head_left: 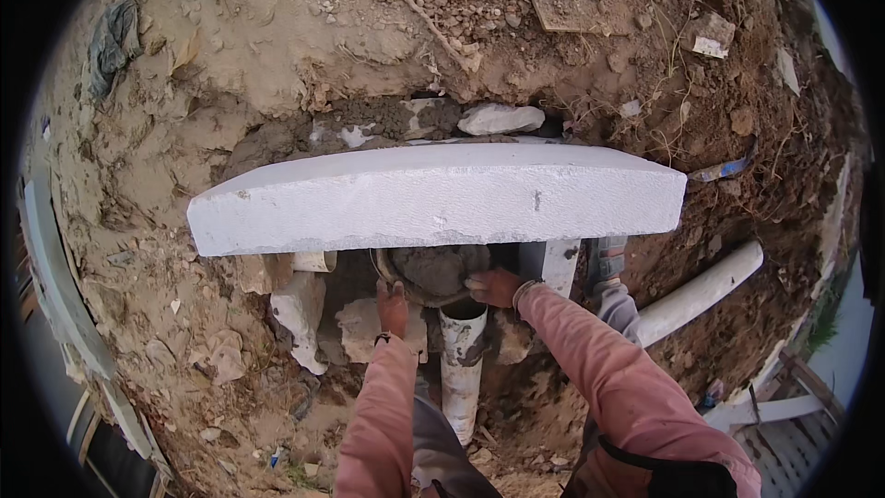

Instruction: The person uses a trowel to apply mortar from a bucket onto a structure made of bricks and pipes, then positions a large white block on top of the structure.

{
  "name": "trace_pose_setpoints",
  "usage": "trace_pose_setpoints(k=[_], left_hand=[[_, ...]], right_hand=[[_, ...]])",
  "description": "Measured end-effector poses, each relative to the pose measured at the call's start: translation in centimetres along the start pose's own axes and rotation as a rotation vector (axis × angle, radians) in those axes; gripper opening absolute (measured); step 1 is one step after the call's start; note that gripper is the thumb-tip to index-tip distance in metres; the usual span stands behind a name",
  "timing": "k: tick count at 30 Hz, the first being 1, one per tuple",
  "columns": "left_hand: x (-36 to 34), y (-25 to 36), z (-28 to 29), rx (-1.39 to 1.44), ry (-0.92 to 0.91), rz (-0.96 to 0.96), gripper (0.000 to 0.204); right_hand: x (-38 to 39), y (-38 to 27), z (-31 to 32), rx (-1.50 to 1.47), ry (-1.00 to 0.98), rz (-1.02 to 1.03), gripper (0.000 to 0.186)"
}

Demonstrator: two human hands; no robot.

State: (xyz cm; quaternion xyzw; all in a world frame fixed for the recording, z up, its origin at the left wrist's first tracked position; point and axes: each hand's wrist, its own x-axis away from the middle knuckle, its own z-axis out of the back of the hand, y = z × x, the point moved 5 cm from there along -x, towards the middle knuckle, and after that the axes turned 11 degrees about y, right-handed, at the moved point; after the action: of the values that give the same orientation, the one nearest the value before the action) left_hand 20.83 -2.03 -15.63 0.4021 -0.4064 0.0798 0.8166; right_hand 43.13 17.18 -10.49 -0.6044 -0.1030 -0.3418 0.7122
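Note:
A round basin [429,299] of wet grey mortar [441,269] sits below the front edge of a long white block [442,203], which hides its far side. My left hand [392,308] has its fingers closed at the basin's near left rim. Across from it, my right hand [496,287] grips the right rim, with its fingertips close to the mortar. Just under the basin, an upright white pipe [461,378] shows its open, mortar-smeared top.
Rough stones [301,318] stand left of the basin, beside a short pipe end [314,261]. A long white pipe [702,293] slants across the soil at right. Behind the block lies a mortar bed [378,120] with a pale stone [501,119]. Rubble-strewn earth [258,18] rises beyond.

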Motion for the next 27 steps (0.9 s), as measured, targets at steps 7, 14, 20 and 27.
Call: trace_pose_setpoints(k=[7,14,20,27], left_hand=[[-2.0,4.0,2.5,-0.159,-0.091,-0.069,0.042],[9.3,26.1,2.1,0.303,0.307,-0.24,0.058],[14.0,41.2,-0.9,-0.379,0.473,-0.782,0.088],[11.5,43.9,-3.4,-0.954,0.294,-0.558,0.124]], right_hand=[[-0.9,-1.8,2.8,0.134,-0.032,-0.001,0.039],[4.5,-3.9,6.0,0.015,-0.004,0.094,0.04],[11.8,-13.3,13.6,-0.088,-0.18,0.03,0.041],[17.7,-19.6,22.3,-0.055,-0.148,0.038,0.039]])
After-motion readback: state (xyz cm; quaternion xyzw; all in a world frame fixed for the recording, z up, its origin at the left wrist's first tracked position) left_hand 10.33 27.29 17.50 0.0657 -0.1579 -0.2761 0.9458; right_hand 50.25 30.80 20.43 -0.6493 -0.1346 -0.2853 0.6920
